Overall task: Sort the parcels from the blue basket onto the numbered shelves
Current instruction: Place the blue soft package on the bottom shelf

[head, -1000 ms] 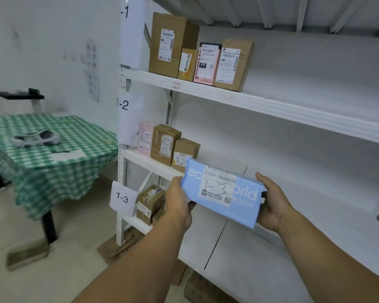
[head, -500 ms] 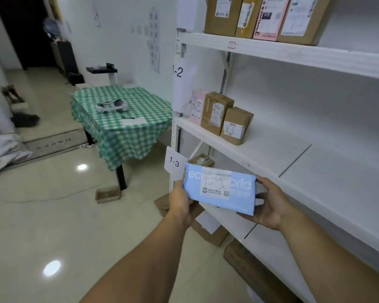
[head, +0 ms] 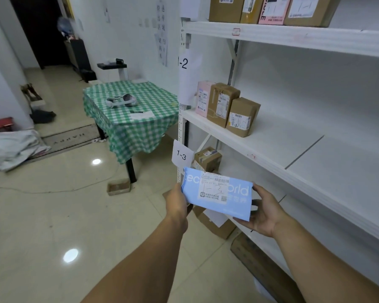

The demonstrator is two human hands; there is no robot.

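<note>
The light-blue mailer parcel (head: 217, 194) is held in the air just below and right of the "1-3" tag (head: 182, 155), with its white shipping label facing up and "1-3" handwritten across it. The left grip (head: 176, 204) grasps the parcel's left edge, directly under the tag. Farther right of the tag, the right grip (head: 264, 212) grasps the right end, fingers beneath and thumb on the top corner. A brown carton (head: 207, 159) sits just right of the tag. Above the tag, a pink parcel (head: 202, 99) and two brown boxes (head: 222, 103) stand together on the white shelf (head: 293, 154). Left of the tag stands a surface (head: 136, 125) draped in green checked cloth.
</note>
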